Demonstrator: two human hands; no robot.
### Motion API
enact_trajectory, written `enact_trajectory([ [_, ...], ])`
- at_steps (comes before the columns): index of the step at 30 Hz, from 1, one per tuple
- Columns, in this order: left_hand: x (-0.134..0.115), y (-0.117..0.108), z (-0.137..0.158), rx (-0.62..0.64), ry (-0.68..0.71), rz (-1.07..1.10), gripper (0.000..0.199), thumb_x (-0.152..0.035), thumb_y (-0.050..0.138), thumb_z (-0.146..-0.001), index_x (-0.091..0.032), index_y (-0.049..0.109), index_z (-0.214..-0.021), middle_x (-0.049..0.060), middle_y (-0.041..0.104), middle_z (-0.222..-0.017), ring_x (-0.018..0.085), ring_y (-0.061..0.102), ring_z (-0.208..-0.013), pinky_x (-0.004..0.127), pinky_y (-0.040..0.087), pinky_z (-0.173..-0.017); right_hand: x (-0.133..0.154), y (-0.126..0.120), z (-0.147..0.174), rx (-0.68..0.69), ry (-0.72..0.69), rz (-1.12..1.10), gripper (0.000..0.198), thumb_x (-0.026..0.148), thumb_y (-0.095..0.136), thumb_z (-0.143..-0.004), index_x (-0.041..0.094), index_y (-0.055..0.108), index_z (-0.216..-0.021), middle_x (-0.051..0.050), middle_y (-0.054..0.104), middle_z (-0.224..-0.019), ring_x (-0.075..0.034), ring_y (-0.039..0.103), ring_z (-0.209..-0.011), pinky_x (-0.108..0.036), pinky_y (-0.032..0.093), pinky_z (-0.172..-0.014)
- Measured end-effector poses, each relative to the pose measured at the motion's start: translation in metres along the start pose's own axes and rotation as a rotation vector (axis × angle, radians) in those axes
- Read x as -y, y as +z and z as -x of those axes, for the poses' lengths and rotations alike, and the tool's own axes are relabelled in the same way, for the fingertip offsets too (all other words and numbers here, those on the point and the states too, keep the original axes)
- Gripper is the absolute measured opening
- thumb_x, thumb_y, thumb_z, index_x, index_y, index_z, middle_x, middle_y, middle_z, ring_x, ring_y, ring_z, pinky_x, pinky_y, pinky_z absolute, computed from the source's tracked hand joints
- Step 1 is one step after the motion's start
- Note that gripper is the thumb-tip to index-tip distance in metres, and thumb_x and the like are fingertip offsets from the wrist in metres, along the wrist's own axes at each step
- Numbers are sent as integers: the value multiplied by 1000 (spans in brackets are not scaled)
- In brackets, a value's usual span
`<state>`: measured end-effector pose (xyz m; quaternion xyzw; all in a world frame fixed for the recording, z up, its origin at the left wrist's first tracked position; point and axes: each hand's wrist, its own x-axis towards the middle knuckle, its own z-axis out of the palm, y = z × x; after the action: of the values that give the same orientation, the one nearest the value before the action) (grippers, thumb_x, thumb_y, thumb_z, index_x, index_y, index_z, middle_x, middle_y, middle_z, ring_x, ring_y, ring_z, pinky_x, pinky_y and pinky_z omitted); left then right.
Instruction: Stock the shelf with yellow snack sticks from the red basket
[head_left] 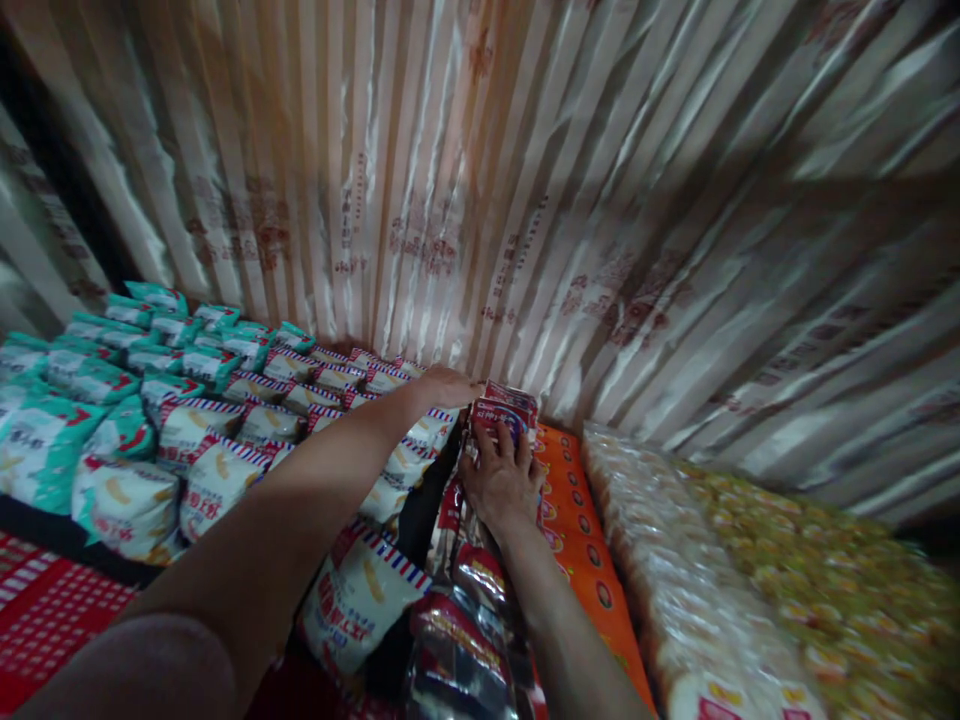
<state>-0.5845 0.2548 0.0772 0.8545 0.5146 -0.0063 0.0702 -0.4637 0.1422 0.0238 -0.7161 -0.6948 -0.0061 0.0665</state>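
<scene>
My right hand (pixel 504 485) lies palm down on a row of dark red, shiny snack packets (pixel 484 572), its fingers spread over them. At the far end of that row, my left hand (pixel 448 386) reaches across and touches the left edge of the rearmost dark red packet (pixel 511 402). Its fingers run together in the dim light, so I cannot make out their grip. Nearer to me, another dark red packet (pixel 461 650) rests between my forearms. Beside it on the left leans a white snack bag (pixel 361 598) with a striped top edge.
Rows of white striped bags (pixel 225 478) and teal bags (pixel 49 440) fill the left. Orange packs (pixel 577 510), clear-wrapped packs (pixel 660 560) and yellow-green packets (pixel 832 570) line the right. A pleated printed sheet (pixel 450 200) hangs behind. A red perforated basket (pixel 52 610) is at lower left.
</scene>
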Motion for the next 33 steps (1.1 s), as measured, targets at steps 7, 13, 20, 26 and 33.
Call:
enact_trajectory([
  [7,-33,-26,92,-442,222,95,29,-16,36,-89,-16,62,-100,5,63,-110,15,54,-108,30,39,-98,1,-4,3,-16,-16,14,51,44,32,-89,32,36,-138,-2,26,-150,-31,15,-137,-50,20,-104],
  [13,-64,34,229,-858,304,131,23,-13,40,-86,-18,60,-96,6,59,-111,18,50,-113,35,46,-95,0,-3,1,27,-20,6,53,46,31,-89,33,32,-140,-1,22,-151,-31,13,-137,-51,21,-103],
  [20,-75,115,295,-803,293,-189,15,-23,52,-88,-22,65,-94,0,62,-116,15,47,-118,27,42,-100,-1,7,-4,-4,-18,4,52,48,28,-88,35,34,-139,0,24,-150,-31,12,-137,-52,22,-102],
  [26,-70,130,288,-764,234,-246,21,-26,51,-90,-19,63,-105,1,55,-129,19,42,-125,32,39,-104,0,5,-4,-26,-27,5,51,48,27,-89,35,35,-138,0,26,-148,-30,15,-136,-51,22,-103],
  [33,-66,146,277,-894,147,-185,20,-26,56,-86,-19,64,-103,3,59,-124,21,44,-124,35,39,-104,1,5,-4,-14,-14,3,52,49,28,-88,33,36,-138,0,25,-149,-30,14,-137,-50,21,-104],
])
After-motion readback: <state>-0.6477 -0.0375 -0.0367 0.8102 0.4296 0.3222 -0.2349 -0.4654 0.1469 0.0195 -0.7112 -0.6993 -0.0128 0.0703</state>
